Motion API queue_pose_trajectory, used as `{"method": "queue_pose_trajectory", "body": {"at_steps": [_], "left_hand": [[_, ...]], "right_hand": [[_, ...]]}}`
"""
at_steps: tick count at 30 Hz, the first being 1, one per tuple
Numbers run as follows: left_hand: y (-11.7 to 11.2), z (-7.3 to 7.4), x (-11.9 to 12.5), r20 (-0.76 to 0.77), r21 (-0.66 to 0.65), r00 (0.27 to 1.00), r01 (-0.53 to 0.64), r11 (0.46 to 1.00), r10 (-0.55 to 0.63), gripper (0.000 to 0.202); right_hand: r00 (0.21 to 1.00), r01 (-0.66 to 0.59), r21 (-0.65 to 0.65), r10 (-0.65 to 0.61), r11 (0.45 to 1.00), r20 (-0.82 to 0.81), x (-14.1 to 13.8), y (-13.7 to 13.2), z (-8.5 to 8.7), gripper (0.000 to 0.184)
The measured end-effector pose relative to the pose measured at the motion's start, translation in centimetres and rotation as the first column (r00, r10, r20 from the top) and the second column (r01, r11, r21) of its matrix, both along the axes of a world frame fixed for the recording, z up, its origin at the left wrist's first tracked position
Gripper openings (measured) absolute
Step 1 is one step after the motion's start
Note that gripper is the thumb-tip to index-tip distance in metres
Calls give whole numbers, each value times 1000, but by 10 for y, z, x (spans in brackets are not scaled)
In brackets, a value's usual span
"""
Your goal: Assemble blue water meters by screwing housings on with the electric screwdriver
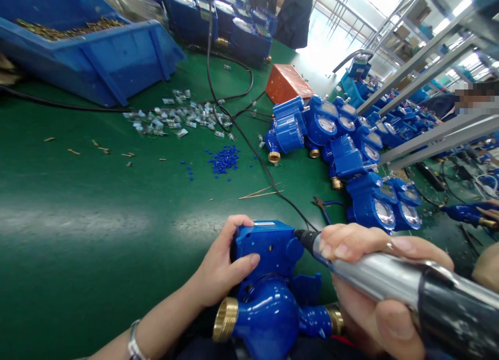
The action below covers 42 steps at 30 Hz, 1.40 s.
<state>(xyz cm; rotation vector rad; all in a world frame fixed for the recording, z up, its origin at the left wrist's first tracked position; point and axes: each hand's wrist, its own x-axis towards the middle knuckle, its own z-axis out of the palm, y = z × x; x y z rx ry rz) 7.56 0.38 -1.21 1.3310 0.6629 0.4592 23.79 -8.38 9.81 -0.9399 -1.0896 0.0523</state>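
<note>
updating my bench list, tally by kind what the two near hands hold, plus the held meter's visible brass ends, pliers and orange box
Blue meter: 1
Silver-and-black driver: 1
Brass ends: 2
Pliers: 1
Orange box: 1
Total: 6

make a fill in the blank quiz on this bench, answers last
The ____ hand holds the silver-and-black cylindrical tool.
The left hand grips the glossy ____-coloured meter with brass-toned threaded ends.
The silver metallic bracelet is on the ____ arm.
Small blue pieces lie piled on the smooth ____-coloured tabletop.

Missing words: right; blue; left; green
</note>
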Motion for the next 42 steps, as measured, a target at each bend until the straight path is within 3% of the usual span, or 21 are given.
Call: {"method": "queue_pose_trajectory", "body": {"at_steps": [5,10,16,27,42], "left_hand": [[-1,1,1,12,-2,1000,-13,1000,13,49],[-1,1,1,0,23,998,-56,998,56,47],[-2,3,1,-3,-14,1000,-28,1000,28,52],[-2,3,2,10,1,999,-31,1000,31,49],[0,1,0,10,35,999,-35,999,34,47]], "right_hand": [[999,9,-22,-10,1000,-36,-5,0,0,36],[991,-67,-33,71,997,117,-5,0,1,38],[995,-95,-49,93,994,-41,4,-3,-1,37],[990,-102,-21,99,995,-96,-1,0,-4,42],[995,-50,12,51,999,-88,-3,1,-7,30]]}}
